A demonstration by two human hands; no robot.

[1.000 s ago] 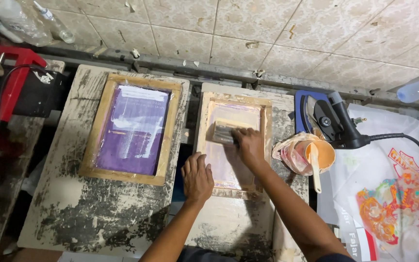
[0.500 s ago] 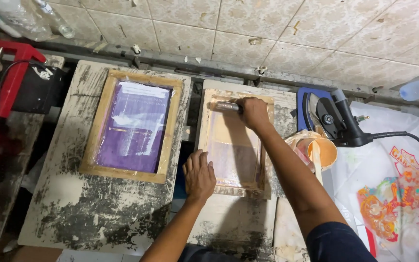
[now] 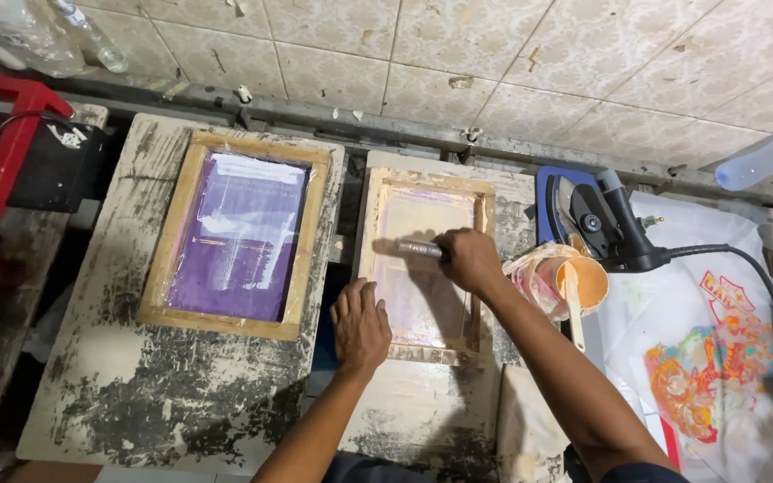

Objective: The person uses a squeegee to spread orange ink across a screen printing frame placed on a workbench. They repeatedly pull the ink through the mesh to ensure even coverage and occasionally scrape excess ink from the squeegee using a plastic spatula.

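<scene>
A wooden printing frame (image 3: pixel 370 234) with a pale pink mesh lies on a worn white board in the middle. My right hand (image 3: pixel 469 258) grips a squeegee (image 3: pixel 415 249) laid across the mesh at about mid-height. My left hand (image 3: pixel 361 326) presses flat on the lower left corner of that frame, fingers spread. A second wooden frame (image 3: pixel 165 265) with a purple mesh lies on the board to the left, untouched.
A cup of orange ink (image 3: pixel 581 282) with a stick in it stands right of the frame. Behind it rests a black clothes iron (image 3: pixel 603 224) with a cord. A printed white cloth (image 3: pixel 717 376) lies at right. A red tool (image 3: pixel 11 143) sits at left.
My right hand pushed the squeegee up to the frame's top edge, then drew it back down to mid-frame. My left hand stayed on the lower left corner.
</scene>
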